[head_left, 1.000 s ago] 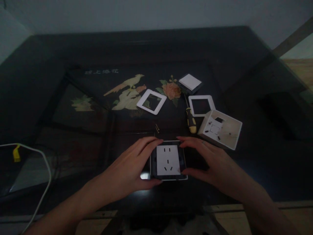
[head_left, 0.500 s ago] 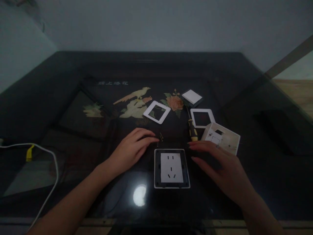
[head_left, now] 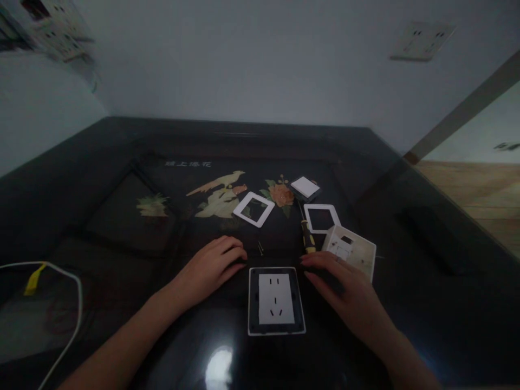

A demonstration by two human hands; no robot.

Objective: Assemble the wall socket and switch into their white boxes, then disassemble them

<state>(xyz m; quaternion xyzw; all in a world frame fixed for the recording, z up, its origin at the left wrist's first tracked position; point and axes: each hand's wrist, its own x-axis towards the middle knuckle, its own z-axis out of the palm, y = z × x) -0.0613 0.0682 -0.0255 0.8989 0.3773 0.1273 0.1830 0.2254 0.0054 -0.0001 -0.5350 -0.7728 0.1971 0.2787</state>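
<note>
A socket unit (head_left: 276, 299) with a white slotted face and a dark frame lies between my hands. My left hand (head_left: 217, 265) rests on the dark tabletop to its upper left, fingers bent and the thumb slightly apart. Nothing shows between those fingers; their undersides are hidden. Just right of the fingertips lie thin screws (head_left: 260, 248). My right hand (head_left: 341, 279) is right of the socket, thumb and fingers apart, holding nothing visible. Its fingers are close to the screwdriver (head_left: 307, 238) handle and partly cover a white back box (head_left: 361, 252).
Two white square frames (head_left: 269, 208) lie beyond the hands, the right one next to the back box. Behind them is a white-faced switch-like piece (head_left: 305, 187). A white cable (head_left: 79, 303) with a yellow tag crosses the left side. Wall sockets (head_left: 422, 40) are at upper right.
The camera view has tilted up, showing more wall. My left hand has drawn back left from the screws, and a small screw seen at its fingertips is no longer visible. My right hand has barely moved.
</note>
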